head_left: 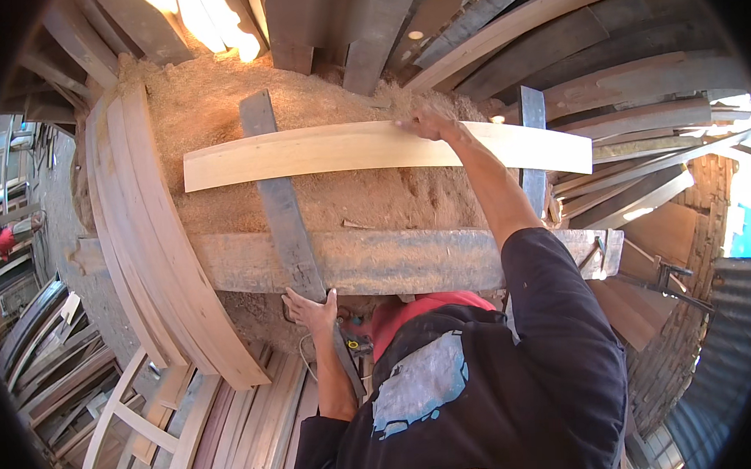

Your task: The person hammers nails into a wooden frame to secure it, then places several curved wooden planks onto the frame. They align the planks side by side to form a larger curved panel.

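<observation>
A pale, gently curved wooden board (329, 151) lies across two grey wooden strips, the left strip (283, 218) and the right strip (532, 106). My right hand (431, 126) reaches over the board to its far edge, fingers stretched to the left and slightly blurred. It appears to touch that edge; the fingertips' undersides are hidden. Close to me, my left hand (313, 312) is beside the near end of the left strip, with fingers spread and the thumb against or just by the wood. A thick, worn beam (394, 261) runs under the left strip, between my body and the curved board.
Sawdust (190, 100) is heaped beneath and beyond the board. Long curved planks (150, 221) are stacked at the left, and more timber (622, 86) leans at the far right. A clamp (668, 283) sits beyond the beam's right end. Another person (6, 241) is far left.
</observation>
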{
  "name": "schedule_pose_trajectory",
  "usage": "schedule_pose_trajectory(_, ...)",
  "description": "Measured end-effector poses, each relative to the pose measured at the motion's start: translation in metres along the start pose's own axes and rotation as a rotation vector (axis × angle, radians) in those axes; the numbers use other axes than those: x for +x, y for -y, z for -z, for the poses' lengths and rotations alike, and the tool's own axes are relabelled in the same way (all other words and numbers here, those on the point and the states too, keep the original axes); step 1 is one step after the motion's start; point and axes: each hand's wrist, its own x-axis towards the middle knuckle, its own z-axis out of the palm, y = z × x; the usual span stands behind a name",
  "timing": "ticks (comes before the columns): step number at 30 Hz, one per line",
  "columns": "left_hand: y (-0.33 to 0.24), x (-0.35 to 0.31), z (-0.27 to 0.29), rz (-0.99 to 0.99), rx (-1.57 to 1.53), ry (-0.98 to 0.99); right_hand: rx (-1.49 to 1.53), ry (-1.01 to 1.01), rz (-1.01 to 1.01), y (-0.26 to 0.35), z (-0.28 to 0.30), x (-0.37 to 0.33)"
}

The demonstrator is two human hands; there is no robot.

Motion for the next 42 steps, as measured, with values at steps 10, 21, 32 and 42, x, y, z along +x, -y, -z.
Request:
schedule_pose_trajectory(10, 0.002, 0.010, 0.006, -0.095, 0.002, -0.166, -0.148, -0.046, -0.103, 0.020, 0.013, -0.030)
schedule_pose_trajectory(21, 0.006, -0.031, -0.028, -0.187, -0.003, -0.118, -0.250, -0.127, -0.057, -0.013, 0.009, -0.071)
schedule_pose_trajectory(32, -0.050, -0.020, -0.012, -0.183, 0.030, -0.111, -0.192, -0.008, -0.159, -0.052, -0.001, -0.070)
schedule_pose_trajectory(42, -0.064, -0.006, -0.026, -0.074, 0.034, -0.086, -0.118, -0.028, -0.216, -0.033, 0.010, -0.081)
